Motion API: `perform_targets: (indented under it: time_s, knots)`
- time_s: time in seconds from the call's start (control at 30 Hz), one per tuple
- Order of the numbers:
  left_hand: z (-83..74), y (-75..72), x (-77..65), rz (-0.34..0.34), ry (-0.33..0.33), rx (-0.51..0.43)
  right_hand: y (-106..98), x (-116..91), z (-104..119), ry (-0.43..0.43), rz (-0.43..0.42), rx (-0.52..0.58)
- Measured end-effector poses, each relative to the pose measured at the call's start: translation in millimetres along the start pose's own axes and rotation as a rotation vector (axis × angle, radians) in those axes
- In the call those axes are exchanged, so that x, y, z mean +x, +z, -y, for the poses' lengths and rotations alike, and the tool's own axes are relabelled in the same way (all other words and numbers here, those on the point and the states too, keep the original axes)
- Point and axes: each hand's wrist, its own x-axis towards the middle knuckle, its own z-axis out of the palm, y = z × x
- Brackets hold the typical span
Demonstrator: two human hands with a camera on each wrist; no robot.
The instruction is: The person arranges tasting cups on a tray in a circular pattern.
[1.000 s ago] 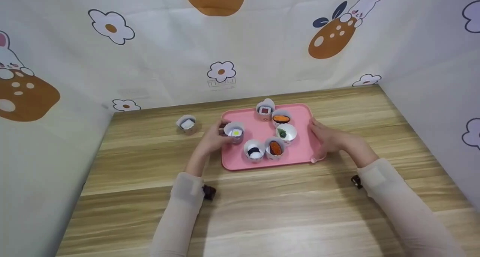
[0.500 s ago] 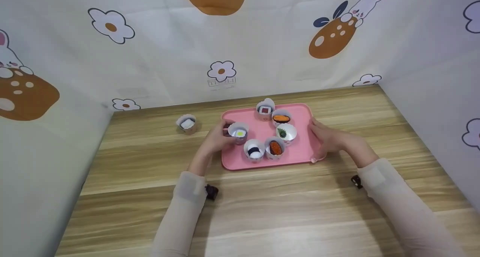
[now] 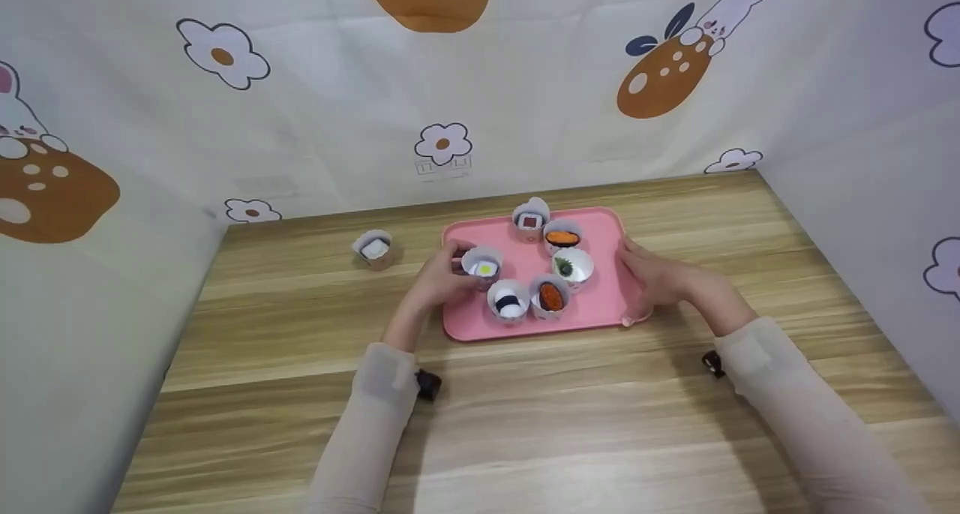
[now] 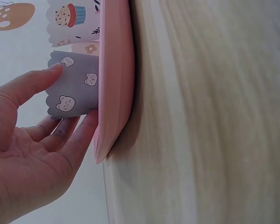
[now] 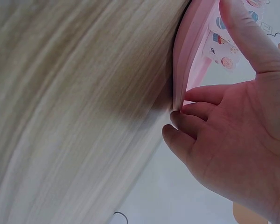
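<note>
My left hand [image 3: 439, 278] holds a grey paper cup [image 4: 73, 86] printed with bear faces, thumb on one side and fingers on the other. A white toy sushi piece with a yellow centre [image 3: 486, 269] sits in this cup, over the left part of the pink tray [image 3: 469, 326]. In the left wrist view the cup's base is at the tray rim, partly hidden. Across the tray, my right hand [image 3: 660, 281] rests against the right edge, its fingers [image 5: 196, 119] touching the rim and its thumb spread apart.
Other paper cups with sushi pieces stand on the tray, including one with a black-banded piece [image 3: 508, 304], one with orange roe [image 3: 551, 298] and one with a green garnish [image 3: 573, 267]. Left of the tray, a further cup [image 3: 374, 249] stands on the wooden table [image 3: 525, 424].
My left hand has shifted slightly right with the grey paper cup, bringing it nearer the cup with the black-banded piece. My right hand and the tray stay in place.
</note>
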Motion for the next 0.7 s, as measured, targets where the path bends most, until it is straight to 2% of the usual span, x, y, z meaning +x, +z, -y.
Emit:
perform_targets:
  time_s: [0.27,0.7]
  knots:
    - [0.3,3.8,0.9,0.001,0.001,0.011,0.5,1.0,0.6,-0.001,0.001,-0.022]
    - [3.1,7.6,2.3,0.011,0.021,0.003,1.1,0.2,0.2,0.004,0.004,0.006]
